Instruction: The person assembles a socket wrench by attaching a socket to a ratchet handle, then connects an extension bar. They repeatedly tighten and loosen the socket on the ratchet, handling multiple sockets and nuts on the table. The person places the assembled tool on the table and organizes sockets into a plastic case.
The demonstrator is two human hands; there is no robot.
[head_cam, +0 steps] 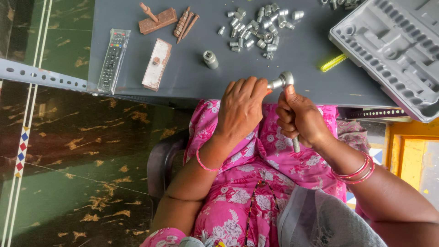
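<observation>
Grey tabletop fills the upper part of the view, with dark green marbled floor off to the left of the hands. Far to the right of the right hand and above it sits a grey moulded tool case, lying open with bare slots. Well left of the left hand lies a long remote control, and just beside that a pale flat block; further up are brown wooden pieces. Above both hands spreads a heap of small metal sockets, with one single socket standing apart, nearer the left hand. The right hand is closed in a fist around the handle of a metal ratchet wrench, held at the table's near edge over the lap. The left hand is curled, its fingertips pinching the wrench's head.
</observation>
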